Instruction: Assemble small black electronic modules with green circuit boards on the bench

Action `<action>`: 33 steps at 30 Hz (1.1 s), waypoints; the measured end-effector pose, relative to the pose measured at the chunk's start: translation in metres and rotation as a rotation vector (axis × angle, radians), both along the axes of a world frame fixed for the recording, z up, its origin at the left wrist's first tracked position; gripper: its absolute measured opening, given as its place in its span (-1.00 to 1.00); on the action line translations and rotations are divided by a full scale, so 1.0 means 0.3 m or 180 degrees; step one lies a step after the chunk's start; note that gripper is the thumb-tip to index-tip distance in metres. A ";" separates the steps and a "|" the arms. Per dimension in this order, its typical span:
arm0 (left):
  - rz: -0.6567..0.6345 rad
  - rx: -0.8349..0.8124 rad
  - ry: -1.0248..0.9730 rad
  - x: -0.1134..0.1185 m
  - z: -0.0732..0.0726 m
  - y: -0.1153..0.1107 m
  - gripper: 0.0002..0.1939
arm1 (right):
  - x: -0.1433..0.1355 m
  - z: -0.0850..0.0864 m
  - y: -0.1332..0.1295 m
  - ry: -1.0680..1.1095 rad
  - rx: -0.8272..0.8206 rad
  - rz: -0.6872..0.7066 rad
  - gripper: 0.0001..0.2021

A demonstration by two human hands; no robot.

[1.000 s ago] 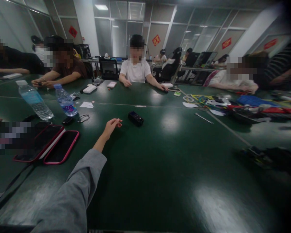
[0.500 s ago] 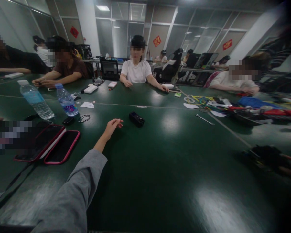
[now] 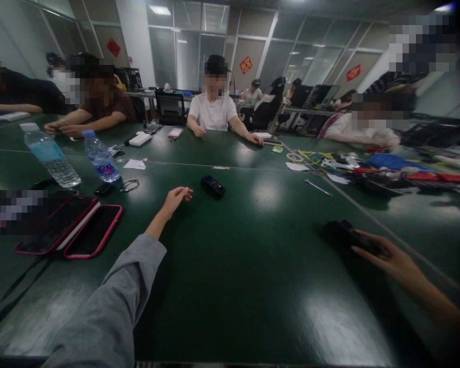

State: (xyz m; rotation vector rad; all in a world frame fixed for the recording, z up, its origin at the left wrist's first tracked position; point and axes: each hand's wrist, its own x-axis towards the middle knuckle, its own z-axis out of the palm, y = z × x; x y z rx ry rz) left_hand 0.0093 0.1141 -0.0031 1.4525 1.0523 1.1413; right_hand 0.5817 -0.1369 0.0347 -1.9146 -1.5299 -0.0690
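Note:
My left hand (image 3: 177,198), in a grey sleeve, rests on the dark green table (image 3: 230,266) with its fingers loosely bent and nothing in them. Just beyond its fingertips lies a small black device (image 3: 213,186) with a screen and keys, apart from the hand. At the right, my right hand (image 3: 394,258) is closed around a dark blocky object (image 3: 348,235), held low over or on the table. Blur and dim light hide the object's kind. The forearm fades into the dark picture edge.
Left stand two water bottles (image 3: 51,156) (image 3: 101,158), with pink-edged phones (image 3: 94,232) nearer. A wrench (image 3: 318,187) lies by a heap of cables and tools (image 3: 368,166) at the right. Across the table sits a person in a white shirt (image 3: 212,112); others sit at both sides.
My right hand has come in from the right edge, leftward over the table, carrying the dark object. My left hand and the black device stay put; the view has shifted slightly.

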 end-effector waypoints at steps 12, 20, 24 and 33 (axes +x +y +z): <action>0.0339 0.0154 -0.0129 -0.002 -0.009 0.004 -0.51 | -1.181 -0.035 0.412 -0.0746 -0.0316 0.1865 -0.51; 0.0422 0.0403 -0.0195 0.001 -0.036 0.031 -0.53 | -1.330 -0.059 0.508 -0.0742 -0.0053 0.2256 -0.42; 0.0395 0.0349 -0.0087 -0.004 -0.040 0.033 -0.57 | -1.243 -0.055 0.550 -0.0774 0.0394 0.1950 -0.48; 0.0345 0.0138 -0.0113 -0.003 -0.016 0.014 -0.53 | -1.102 -0.143 0.692 -0.0545 0.0053 0.1667 -0.49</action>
